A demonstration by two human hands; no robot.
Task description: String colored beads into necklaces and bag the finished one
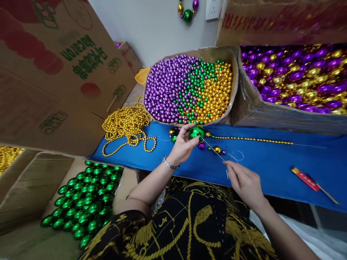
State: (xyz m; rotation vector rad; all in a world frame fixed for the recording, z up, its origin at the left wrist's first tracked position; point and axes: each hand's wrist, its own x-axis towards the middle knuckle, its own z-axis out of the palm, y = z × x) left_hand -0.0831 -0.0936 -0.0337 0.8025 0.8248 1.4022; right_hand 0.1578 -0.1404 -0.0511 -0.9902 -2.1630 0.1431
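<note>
My left hand (pixel 183 144) pinches a large shiny green bead (pixel 196 132) above the blue cloth (pixel 271 159). A thin needle (pixel 214 150) runs from that bead down to my right hand (pixel 244 180), whose fingers are closed on its end. Small purple and gold beads (pixel 208 147) sit on the thread beside the green bead. A strung line of small gold beads (pixel 252 139) stretches to the right across the cloth. Thin white thread (pixel 235 156) loops near my right fingertips.
A box of small purple, green and gold beads (pixel 189 86) stands behind the cloth. A box of larger purple and gold beads (pixel 295 76) is at right. Large green beads (pixel 86 198) fill a box at lower left. A gold bead strand pile (pixel 127 124) and a red tool (pixel 306 178) lie nearby.
</note>
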